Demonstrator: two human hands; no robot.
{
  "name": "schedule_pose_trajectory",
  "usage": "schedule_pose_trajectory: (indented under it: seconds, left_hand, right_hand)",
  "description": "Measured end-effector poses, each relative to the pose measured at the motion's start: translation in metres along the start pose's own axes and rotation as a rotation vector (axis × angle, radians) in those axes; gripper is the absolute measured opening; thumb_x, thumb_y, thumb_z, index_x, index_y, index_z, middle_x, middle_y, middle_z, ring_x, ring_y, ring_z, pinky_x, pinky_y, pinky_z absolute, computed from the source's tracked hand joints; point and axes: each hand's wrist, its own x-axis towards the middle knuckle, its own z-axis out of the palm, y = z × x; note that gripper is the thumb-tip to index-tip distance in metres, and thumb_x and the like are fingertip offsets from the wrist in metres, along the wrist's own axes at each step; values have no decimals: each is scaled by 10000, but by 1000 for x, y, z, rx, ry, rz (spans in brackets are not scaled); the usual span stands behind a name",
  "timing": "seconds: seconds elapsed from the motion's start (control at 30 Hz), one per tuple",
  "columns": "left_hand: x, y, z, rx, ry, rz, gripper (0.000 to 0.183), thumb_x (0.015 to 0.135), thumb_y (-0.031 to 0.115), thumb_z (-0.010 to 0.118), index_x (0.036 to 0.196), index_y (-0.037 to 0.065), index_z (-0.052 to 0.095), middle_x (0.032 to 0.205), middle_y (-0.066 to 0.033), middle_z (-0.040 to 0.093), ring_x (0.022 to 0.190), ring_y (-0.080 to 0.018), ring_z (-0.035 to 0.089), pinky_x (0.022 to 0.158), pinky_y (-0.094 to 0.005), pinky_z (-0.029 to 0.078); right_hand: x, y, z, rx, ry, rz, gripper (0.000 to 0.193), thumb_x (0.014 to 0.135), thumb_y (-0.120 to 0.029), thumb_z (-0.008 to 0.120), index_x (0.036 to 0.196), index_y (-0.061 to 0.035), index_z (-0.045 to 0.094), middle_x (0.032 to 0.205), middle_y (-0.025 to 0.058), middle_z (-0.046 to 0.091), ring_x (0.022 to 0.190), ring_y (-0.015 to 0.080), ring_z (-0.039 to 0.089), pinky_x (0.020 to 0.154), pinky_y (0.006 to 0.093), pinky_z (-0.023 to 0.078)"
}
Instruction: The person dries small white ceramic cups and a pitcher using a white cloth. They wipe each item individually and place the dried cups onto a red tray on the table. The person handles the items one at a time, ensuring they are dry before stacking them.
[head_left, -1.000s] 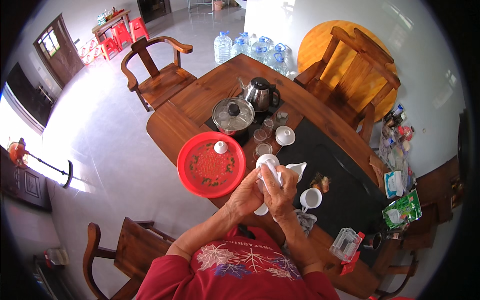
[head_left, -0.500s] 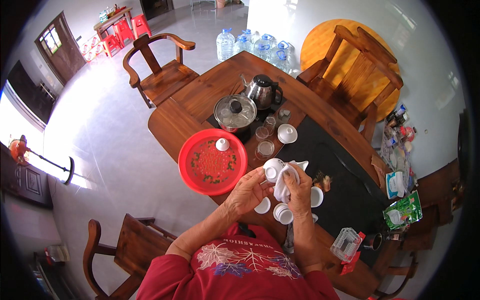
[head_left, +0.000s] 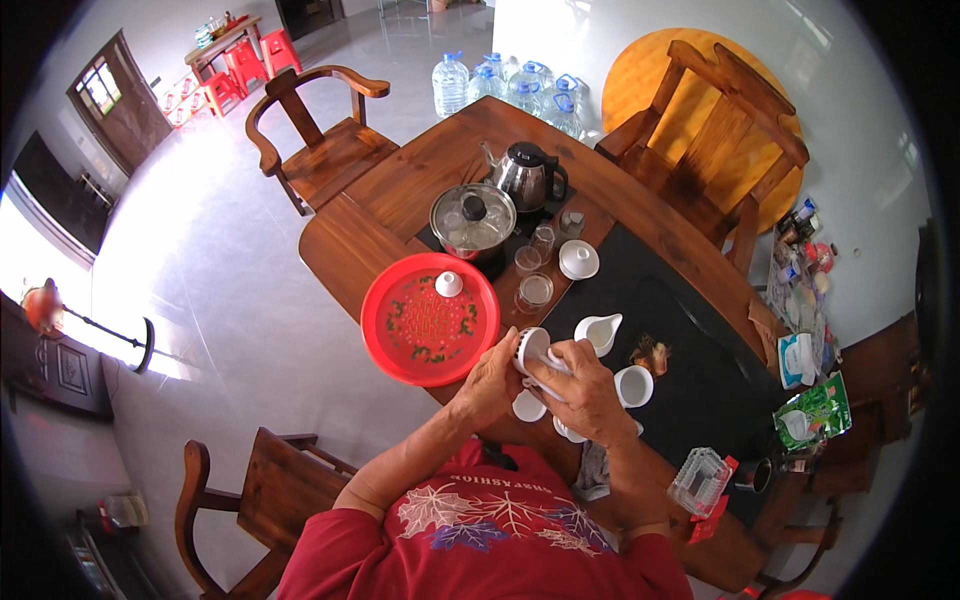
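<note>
Above the near edge of the table, my left hand (head_left: 485, 388) is closed around a small white cup (head_left: 532, 342), which is tilted on its side. My right hand (head_left: 592, 398) grips a white cloth (head_left: 546, 378) and presses it against the cup; the fingertips are partly hidden. Close by on the table are a white spouted pitcher (head_left: 600, 330), a white bowl-like cup (head_left: 633, 386) and another white cup (head_left: 528, 405). More white cups lie partly hidden under my right hand. To the left stands a red basin (head_left: 375, 340) with one small white cup (head_left: 449, 284) in it.
Farther back on the wooden table (head_left: 350, 235) are a lidded pot (head_left: 452, 222), a kettle (head_left: 524, 180), several glasses (head_left: 535, 291) and a lidded white bowl (head_left: 579, 262). A clear ridged dish (head_left: 698, 482) and a green packet (head_left: 812, 418) lie right. Wooden chairs (head_left: 320, 150) surround the table.
The cup has turned in my left hand from base-forward to sideways. My right hand has brought the cloth over to the cup's near side, uncovering the pitcher.
</note>
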Motion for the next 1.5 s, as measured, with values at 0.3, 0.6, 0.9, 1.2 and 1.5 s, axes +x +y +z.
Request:
schedule_pose_trajectory:
  seconds: [0.3, 0.6, 0.9, 1.2, 1.5]
  left_hand:
    - [-3, -4, 3, 122, -143, -110, 460, 950, 535, 293, 1094, 141, 480, 932, -15, 548, 702, -104, 484, 534, -245, 337]
    - [-4, -1, -4, 226, -97, -60, 427, 964, 448, 350, 1164, 86, 454, 998, -35, 532, 785, -113, 514, 703, -283, 470]
    - [-14, 5, 4, 854, -43, 385, 426, 978, 394, 345, 1195, 35, 418, 1049, -54, 472, 947, -120, 460, 809, -259, 408]
    - [-11, 2, 11, 665, -182, 373, 450, 951, 342, 485, 1262, 57, 327, 1032, -60, 456, 938, -122, 459, 841, -270, 408]
    - [-9, 2, 4, 1068, -190, 470, 537, 800, 133, 681, 1232, 22, 382, 1141, -128, 444, 1036, -250, 514, 882, -327, 429]
  right_hand:
    - [12, -1, 13, -284, 279, -2, 345, 650, -25, 665, 993, -36, 632, 942, 101, 532, 829, 274, 542, 652, 354, 484]
    - [3, -5, 18, 132, 141, -30, 496, 621, 80, 646, 1099, -12, 550, 1052, 176, 508, 924, 350, 511, 786, 415, 455]
    - [-7, -2, 30, 487, 78, 225, 292, 754, 20, 622, 1043, -18, 634, 926, 129, 550, 841, 264, 581, 739, 325, 482]
    - [0, -13, 20, 1152, 494, 533, 205, 822, 10, 570, 1018, 18, 631, 996, 75, 577, 896, 133, 576, 748, 254, 478]
    - [14, -5, 2, 452, 182, 231, 200, 762, -35, 643, 959, -6, 630, 940, 95, 540, 845, 202, 566, 722, 301, 464]
